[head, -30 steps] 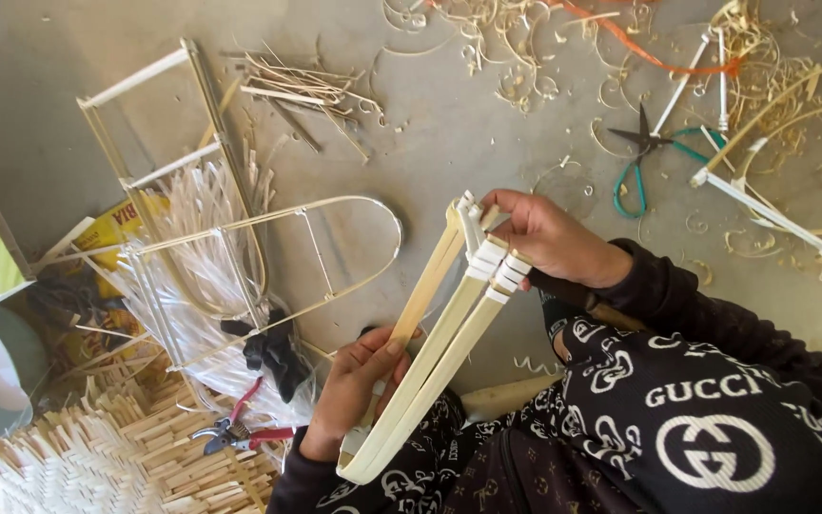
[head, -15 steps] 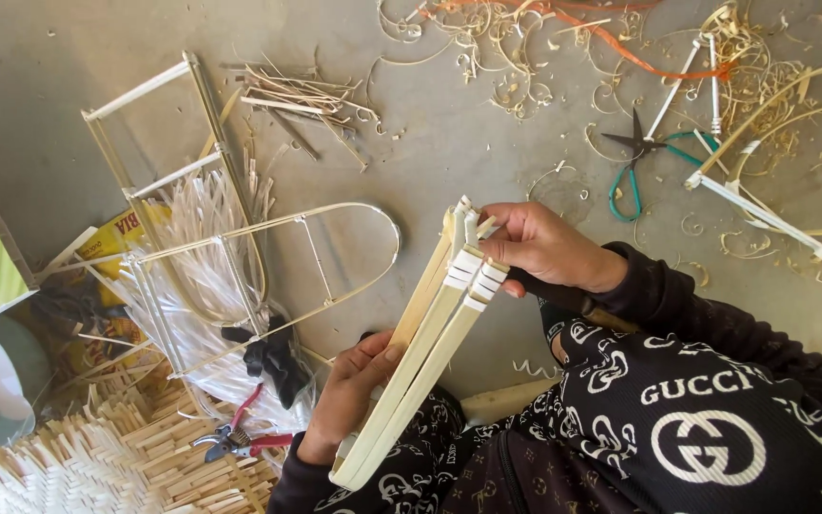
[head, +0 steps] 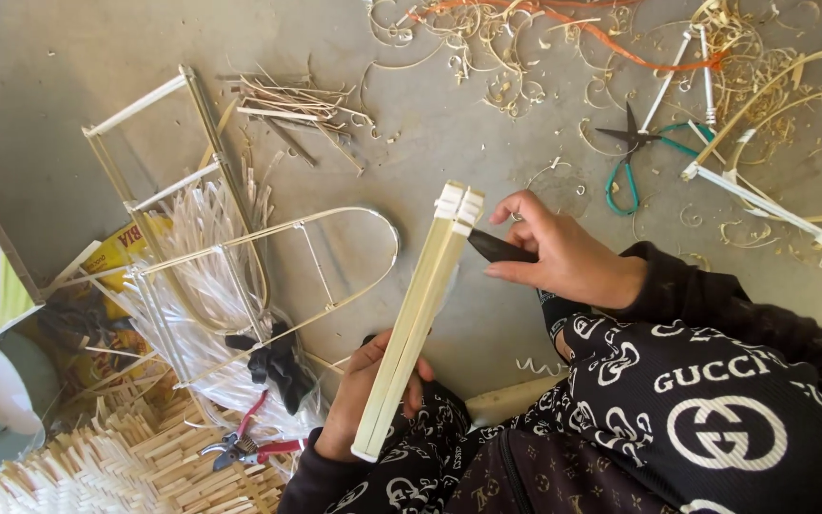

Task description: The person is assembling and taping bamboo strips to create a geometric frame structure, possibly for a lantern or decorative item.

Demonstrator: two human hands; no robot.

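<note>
left hand clamped on low end of pale stick bundle, tilted up over floor. right hand pinches dark blade at bundle's top. yellow pkg far left, half hidden under strips. scissors beyond.

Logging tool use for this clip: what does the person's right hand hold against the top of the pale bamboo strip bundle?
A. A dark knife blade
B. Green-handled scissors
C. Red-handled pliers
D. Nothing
A: the right hand grips a dark knife blade whose tip meets the top of the pale bamboo strip bundle; the green-handled scissors and red-handled pliers lie on the floor.
</note>
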